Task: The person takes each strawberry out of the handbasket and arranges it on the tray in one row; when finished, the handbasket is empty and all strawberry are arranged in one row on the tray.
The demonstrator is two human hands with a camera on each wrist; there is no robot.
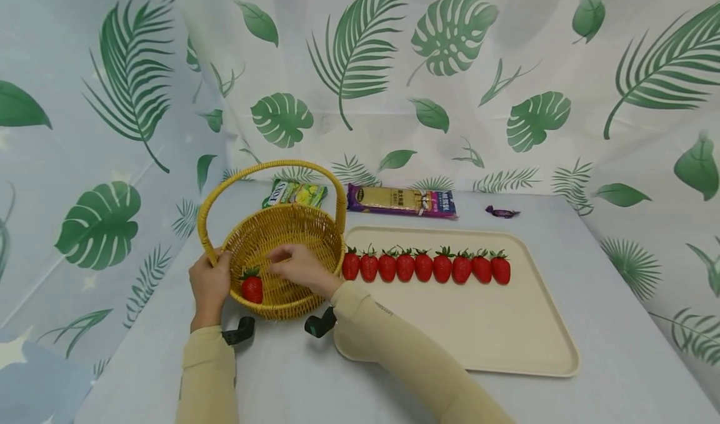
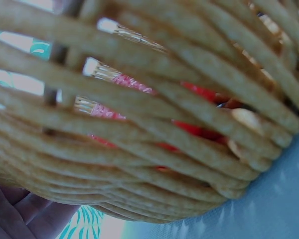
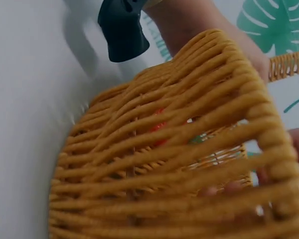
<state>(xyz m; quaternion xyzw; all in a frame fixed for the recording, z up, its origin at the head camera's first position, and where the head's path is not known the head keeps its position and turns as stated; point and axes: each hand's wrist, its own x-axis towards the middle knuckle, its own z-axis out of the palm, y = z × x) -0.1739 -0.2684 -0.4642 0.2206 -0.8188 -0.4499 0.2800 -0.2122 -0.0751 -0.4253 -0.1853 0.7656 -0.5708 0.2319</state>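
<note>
A yellow woven basket [image 1: 281,310] with a tall arched handle stands on the left of the table. At its left rim, my left hand [image 1: 210,286] grips the basket beside the foot of the handle. One red strawberry [image 1: 253,289] with green leaves lies inside, near the left front wall. My right hand [image 1: 300,267] reaches over the front right rim into the basket, its fingers loosely bent and apart from the strawberry, with nothing visible in them. Through the weave in the left wrist view, red patches of strawberry [image 2: 107,110] show.
A beige tray [image 1: 461,330] lies right of the basket, bearing a row of several strawberries [image 1: 424,266]. Behind stand a green packet [image 1: 304,194], a purple and gold packet [image 1: 402,201] and a small purple wrapped sweet [image 1: 502,212]. Leaf-printed cloth [image 1: 360,142] rises at the back.
</note>
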